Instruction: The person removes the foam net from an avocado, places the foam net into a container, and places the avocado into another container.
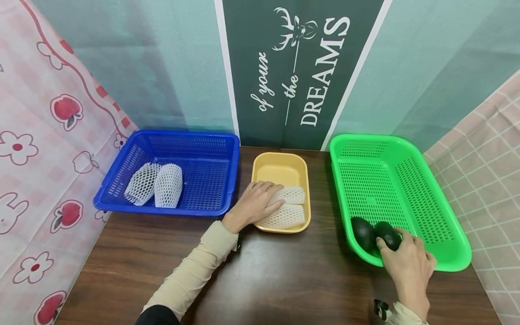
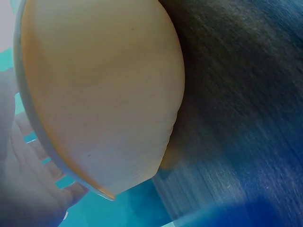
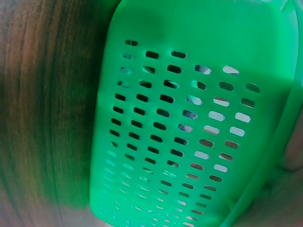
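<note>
My left hand [image 1: 255, 203] reaches over the left side of a yellow tray [image 1: 280, 159], thumb and fingers around the near end of a white foam net sleeve [image 1: 293, 195]. A second foam net sleeve [image 1: 286, 217] lies just below it in the tray. In the left wrist view the tray's outer wall [image 2: 104, 94] hides the sleeves. At the right, my right hand [image 1: 408, 259] grips a dark avocado [image 1: 387, 235] in the front left corner of a green basket [image 1: 367, 169]. Another avocado [image 1: 363, 234] lies against it. The right wrist view shows mainly the basket's perforated wall [image 3: 189, 28].
A blue basket [image 1: 207, 169] stands at the left with two net-covered items [image 1: 168, 185] inside. All three containers rest on a dark wooden table [image 1: 284, 275]. Patterned cloths hang at the back and both sides; the back one [image 1: 300, 90] bears lettering.
</note>
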{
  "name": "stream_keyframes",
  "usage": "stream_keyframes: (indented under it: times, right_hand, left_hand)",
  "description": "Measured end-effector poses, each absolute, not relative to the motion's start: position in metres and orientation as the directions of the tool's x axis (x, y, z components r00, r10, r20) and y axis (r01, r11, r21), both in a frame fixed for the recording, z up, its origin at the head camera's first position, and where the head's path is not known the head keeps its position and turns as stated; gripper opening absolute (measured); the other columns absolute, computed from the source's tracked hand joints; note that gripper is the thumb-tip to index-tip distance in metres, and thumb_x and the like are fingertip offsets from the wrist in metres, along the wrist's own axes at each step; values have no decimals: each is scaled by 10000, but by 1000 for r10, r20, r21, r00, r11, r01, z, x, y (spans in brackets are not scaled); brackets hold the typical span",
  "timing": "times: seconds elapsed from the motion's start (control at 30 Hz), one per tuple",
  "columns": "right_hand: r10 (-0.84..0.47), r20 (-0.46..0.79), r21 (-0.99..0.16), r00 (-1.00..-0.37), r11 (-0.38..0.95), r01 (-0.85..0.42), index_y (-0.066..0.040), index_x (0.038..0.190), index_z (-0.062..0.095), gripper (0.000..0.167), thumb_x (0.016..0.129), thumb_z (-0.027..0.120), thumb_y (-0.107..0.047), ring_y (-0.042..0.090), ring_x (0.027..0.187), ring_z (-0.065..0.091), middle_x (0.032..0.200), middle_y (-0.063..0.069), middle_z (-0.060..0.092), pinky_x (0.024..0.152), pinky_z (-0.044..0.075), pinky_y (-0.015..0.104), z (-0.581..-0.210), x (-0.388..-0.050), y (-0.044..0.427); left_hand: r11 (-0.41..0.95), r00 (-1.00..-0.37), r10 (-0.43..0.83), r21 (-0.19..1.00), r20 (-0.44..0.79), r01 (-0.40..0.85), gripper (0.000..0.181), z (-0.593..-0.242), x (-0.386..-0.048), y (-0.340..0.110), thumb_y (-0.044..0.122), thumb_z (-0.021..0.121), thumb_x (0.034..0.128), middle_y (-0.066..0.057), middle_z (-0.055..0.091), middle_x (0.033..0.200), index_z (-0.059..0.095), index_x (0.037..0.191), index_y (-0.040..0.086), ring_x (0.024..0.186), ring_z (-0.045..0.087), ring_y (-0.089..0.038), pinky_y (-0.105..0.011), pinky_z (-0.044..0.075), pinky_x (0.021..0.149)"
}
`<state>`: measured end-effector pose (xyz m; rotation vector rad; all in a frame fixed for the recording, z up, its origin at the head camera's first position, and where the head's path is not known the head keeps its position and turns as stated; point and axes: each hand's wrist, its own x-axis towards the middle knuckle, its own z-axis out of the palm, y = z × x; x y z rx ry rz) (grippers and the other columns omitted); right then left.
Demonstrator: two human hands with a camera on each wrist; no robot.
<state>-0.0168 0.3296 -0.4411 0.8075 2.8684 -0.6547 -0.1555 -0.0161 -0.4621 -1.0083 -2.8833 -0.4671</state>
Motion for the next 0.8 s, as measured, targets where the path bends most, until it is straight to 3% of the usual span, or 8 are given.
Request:
stream_keyframes:
  times: [0.8]
  right_hand:
    - [493,-135,-405,-860,764,502,-71,1508,366,656,980,531,-424,541,1273,402,1487,322,372,1124,145,619,-445,-14,328]
  left_hand:
    - [724,-761,616,235,201,648,466,-458,-153,-17,411,497,1018,-106,584,1332,548,1395,144,1253,536,-291,-472,421,1060]
